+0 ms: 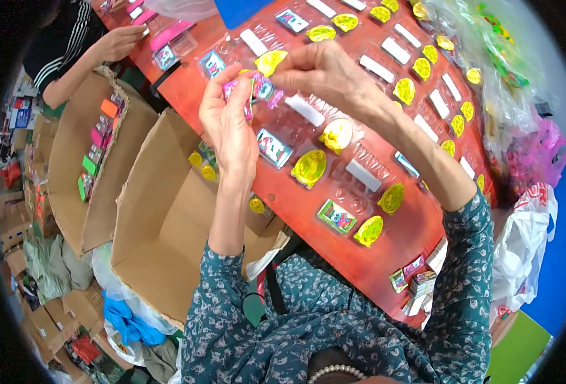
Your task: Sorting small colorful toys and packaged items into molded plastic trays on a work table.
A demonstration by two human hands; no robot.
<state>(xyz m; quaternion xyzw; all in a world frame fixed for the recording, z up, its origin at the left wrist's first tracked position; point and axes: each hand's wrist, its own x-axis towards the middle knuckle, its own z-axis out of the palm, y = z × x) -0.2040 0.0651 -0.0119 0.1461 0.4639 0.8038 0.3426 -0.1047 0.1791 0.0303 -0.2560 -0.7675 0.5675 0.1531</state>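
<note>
My left hand (pixel 227 137) is raised over the red table (pixel 359 278), its thumb and fingers closed on small shiny pink-and-purple packets (pixel 267 91). My right hand (pixel 327 72) meets it from the right, with thumb and forefinger pinched at the packets' edge; whether it grips one is hard to make out. Beneath both hands lie clear plastic blister trays (pixel 347 198), holding white strips, printed cards and yellow shell-shaped pieces. One yellow piece (pixel 271 62) shows just behind my fingers. Nearer me are another yellow piece (pixel 309 168) and a blue-edged card (pixel 274 148).
An open cardboard box (pixel 148 224) stands against the table's left edge, another box (pixel 71 160) beyond it. Another person's hand (pixel 119 43) reaches over the far left end. Small packets and stacked cards (pixel 422 283) lie near right. Plastic bags (pixel 523 249) hang along the right side.
</note>
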